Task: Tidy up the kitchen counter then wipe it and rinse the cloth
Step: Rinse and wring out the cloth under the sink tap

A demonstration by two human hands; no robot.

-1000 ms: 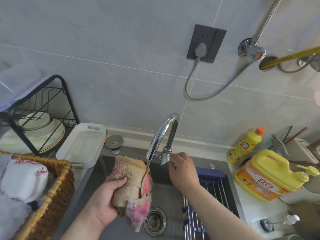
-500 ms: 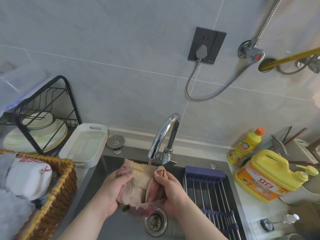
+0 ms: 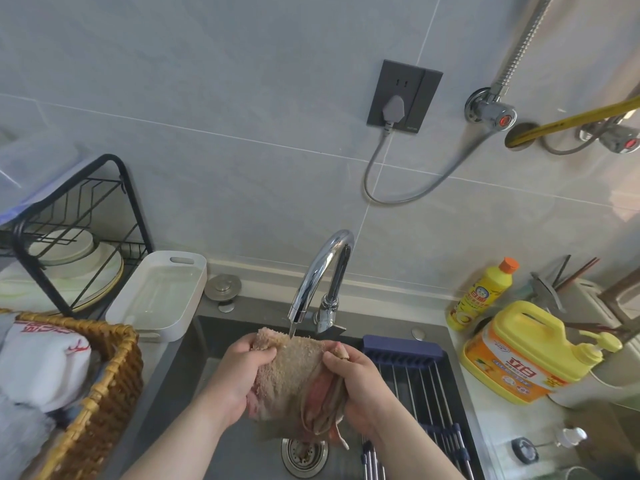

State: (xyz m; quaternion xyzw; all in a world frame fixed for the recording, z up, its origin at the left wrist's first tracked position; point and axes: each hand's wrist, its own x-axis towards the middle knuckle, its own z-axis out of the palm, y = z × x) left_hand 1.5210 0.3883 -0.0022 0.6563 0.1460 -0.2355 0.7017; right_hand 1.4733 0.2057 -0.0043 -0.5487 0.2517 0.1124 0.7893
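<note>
Where a second ago the right hand (image 3: 356, 386) was at the tap (image 3: 322, 271), both hands now clutch the cloth (image 3: 294, 372), the left hand (image 3: 239, 379) at one end, the right at the other; it stretches crosswise under the running stream, near the back edge of the sink (image 3: 214, 336); its folds droop toward the drain (image 3: 304, 455).

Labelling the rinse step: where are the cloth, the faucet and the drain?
cloth (image 3: 291, 372), head view, its tan middle.
faucet (image 3: 318, 268), head view, the chrome spout's curve.
drain (image 3: 304, 459), head view, its strainer centre.
</note>
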